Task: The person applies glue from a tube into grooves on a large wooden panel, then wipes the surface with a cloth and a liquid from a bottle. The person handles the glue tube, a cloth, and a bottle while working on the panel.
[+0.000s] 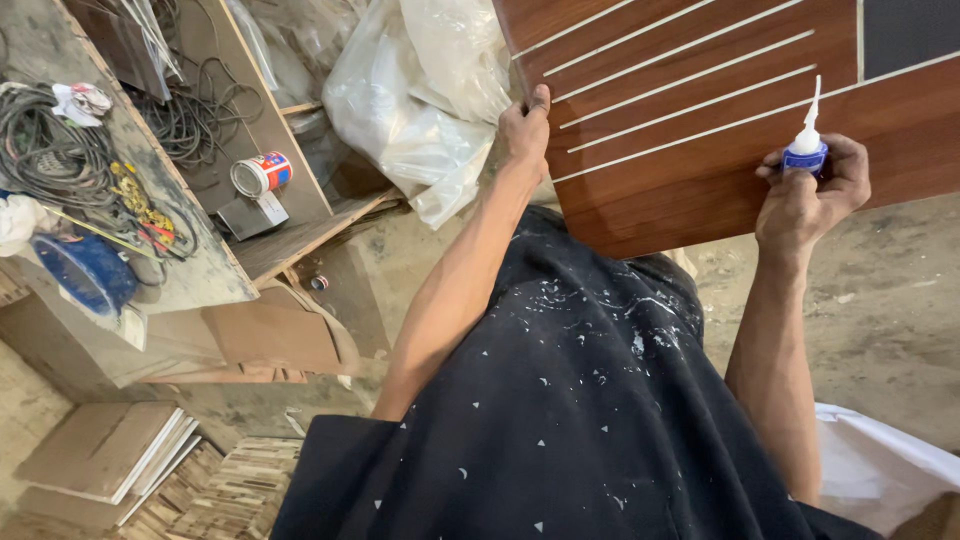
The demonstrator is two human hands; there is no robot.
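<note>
A reddish-brown wooden panel (700, 150) with several thin pale strips across it fills the upper right. My left hand (525, 125) grips its left edge, thumb on the face. My right hand (815, 195) holds a small glue bottle (806, 150) with a blue collar and a white pointed nozzle, whose tip rests against one of the pale strips near the panel's lower edge. My dark, paint-speckled shirt (570, 420) covers the lower middle.
A cluttered workbench (190, 265) at left carries coiled cables (50, 150), a blue round object (85, 270) and a small tin can (262, 173). Clear plastic bags (420, 100) lie behind. Stacked boards (110, 455) sit at lower left, on the dusty concrete floor (880, 310).
</note>
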